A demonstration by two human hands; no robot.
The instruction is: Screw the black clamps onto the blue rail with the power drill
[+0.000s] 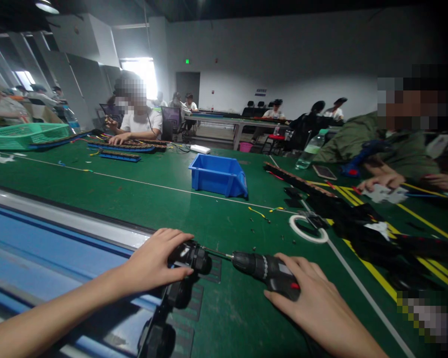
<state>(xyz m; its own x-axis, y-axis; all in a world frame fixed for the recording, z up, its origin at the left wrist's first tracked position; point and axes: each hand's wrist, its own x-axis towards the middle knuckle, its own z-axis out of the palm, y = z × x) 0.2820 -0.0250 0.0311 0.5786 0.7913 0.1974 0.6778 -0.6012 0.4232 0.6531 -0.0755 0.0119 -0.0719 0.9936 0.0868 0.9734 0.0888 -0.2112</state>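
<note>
My left hand (155, 261) grips a black round fitting (194, 256) at the top of a long black part (164, 318) that lies across the green table (134, 194) near its front edge. My right hand (313, 301) holds a black cordless screwdriver (265, 268) with a red switch. The screwdriver lies level and its thin bit (218, 253) points left, its tip meeting the fitting under my left hand.
A blue bin (218, 175) stands mid-table. A white tape ring (308, 229) and a pile of black parts (377, 233) lie to the right. A blue conveyor (41, 243) runs at left. People sit at the far left, far side and right.
</note>
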